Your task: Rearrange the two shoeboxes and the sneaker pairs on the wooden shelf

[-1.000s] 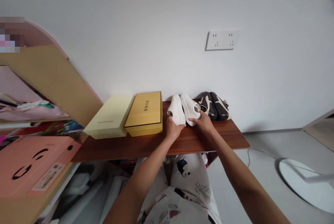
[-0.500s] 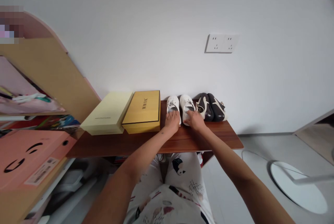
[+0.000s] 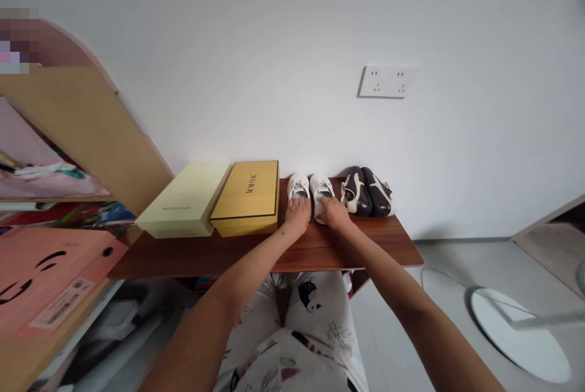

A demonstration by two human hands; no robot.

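A pair of white sneakers stands side by side on a dark reddish-brown wooden shelf [image 3: 347,247], toes toward me. My left hand [image 3: 298,214] is over the toe of the left sneaker [image 3: 298,187], and my right hand [image 3: 333,213] is over the toe of the right sneaker [image 3: 321,188]. The hands hide both toe caps. Just right of my right hand are black-and-white shoes [image 3: 366,192]. Left of my left hand lie a mustard-yellow MMOK box [image 3: 244,198] and a pale yellow box [image 3: 184,201].
A white double wall socket [image 3: 387,81] is above the shelf. A pink and wood shelving unit [image 3: 77,130] with a salmon-pink box [image 3: 55,273] stands at the left. A white round stand base [image 3: 518,334] lies on the grey floor at the right.
The white sneakers, tilted up a second ago, now stand flat on the shelf with both hands over their toes. The view has drifted slightly, and the shelf appears further away.
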